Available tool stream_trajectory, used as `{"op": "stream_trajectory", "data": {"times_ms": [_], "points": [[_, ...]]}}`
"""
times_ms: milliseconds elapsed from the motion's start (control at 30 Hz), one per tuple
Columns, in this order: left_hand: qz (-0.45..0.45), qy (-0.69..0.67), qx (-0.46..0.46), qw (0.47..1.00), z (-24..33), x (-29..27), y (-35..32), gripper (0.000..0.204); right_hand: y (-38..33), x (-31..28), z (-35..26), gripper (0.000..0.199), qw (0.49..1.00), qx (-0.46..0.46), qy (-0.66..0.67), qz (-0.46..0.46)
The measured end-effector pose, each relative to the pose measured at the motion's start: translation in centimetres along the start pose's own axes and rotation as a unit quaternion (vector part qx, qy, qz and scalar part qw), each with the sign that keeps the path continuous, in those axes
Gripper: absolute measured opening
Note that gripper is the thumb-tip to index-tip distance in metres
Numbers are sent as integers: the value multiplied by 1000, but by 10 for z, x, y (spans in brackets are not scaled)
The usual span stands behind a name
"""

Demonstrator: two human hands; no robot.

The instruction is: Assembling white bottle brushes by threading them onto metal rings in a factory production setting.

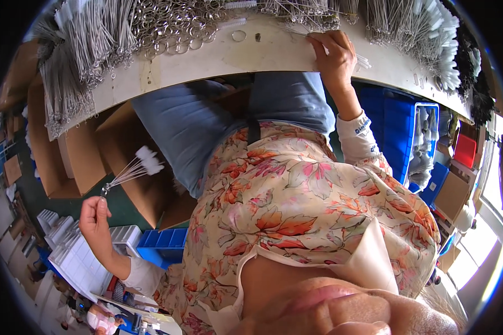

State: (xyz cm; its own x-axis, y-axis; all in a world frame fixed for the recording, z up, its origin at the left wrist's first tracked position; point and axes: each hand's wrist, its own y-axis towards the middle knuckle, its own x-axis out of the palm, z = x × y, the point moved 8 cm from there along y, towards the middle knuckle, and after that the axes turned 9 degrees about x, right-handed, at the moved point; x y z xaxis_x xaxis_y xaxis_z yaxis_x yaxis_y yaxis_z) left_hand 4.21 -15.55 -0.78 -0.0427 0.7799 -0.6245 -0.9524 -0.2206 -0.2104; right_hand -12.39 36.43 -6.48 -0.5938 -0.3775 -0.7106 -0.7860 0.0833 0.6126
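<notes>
Out to the left, away from the table, my left hand [96,220] pinches the metal ring end of a bunch of small wire brushes [135,168]. Their thin stems fan out from the ring, white bristle heads outward. My right hand [336,58] rests at the table's near edge, its fingers closed on thin wire brushes. White bristle tips [363,61] stick out beside that hand, and the fingers partly cover the stems. Left of it on the white table [279,53] lie a loose ring [238,36] and a heap of metal split rings [176,28].
Wire brushes are piled at the table's left [89,44] and right [397,22], with black-bristled ones [478,84] at the far right. Cardboard boxes [67,151] stand below left, near a blue bin [162,245] and white trays [78,259]. Blue crates [383,120] stand right of my legs.
</notes>
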Motion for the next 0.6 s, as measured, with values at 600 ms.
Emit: {"op": "stream_trajectory", "data": {"times_ms": [600], "points": [[-40,-61,153,985,98,66,29,7,14,-75,-27,22,992,-118,35,5]]}}
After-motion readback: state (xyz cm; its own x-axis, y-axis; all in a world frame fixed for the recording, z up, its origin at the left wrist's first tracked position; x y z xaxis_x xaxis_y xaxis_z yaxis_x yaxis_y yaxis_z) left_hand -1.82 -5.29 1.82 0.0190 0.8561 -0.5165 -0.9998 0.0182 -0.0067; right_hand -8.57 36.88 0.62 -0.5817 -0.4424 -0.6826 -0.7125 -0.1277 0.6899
